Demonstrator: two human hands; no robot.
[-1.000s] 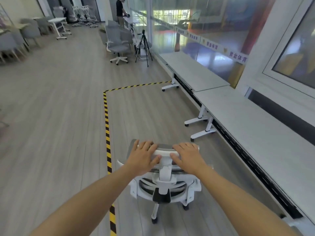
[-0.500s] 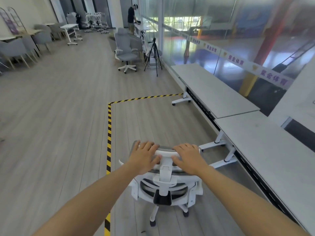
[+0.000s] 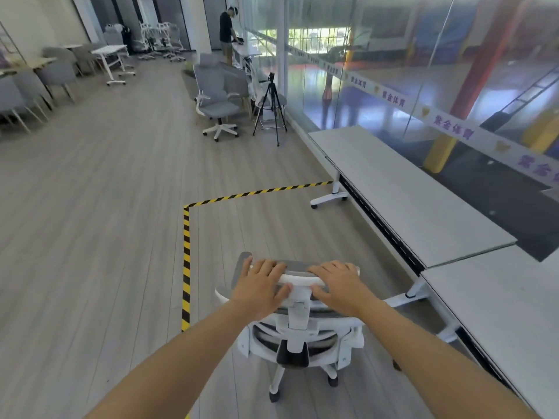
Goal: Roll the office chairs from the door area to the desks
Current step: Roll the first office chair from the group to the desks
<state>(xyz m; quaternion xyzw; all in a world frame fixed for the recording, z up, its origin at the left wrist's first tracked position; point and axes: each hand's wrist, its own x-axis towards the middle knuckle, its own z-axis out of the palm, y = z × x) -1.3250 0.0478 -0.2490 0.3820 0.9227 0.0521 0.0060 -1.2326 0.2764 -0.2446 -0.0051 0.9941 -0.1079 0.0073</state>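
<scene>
You grip the office chair (image 3: 299,337) by its headrest (image 3: 298,269), with left hand (image 3: 260,287) and right hand (image 3: 338,288) curled over the top edge, one each side of centre, so the push tracks straight. The chair stands near you, between the hazard tape (image 3: 186,252) and the worktop (image 3: 402,192) on the right.

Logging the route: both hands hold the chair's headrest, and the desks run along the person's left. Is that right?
Not quite. The head view shows the desks along the person's right. The left hand and right hand do hold the chair's headrest.
</scene>
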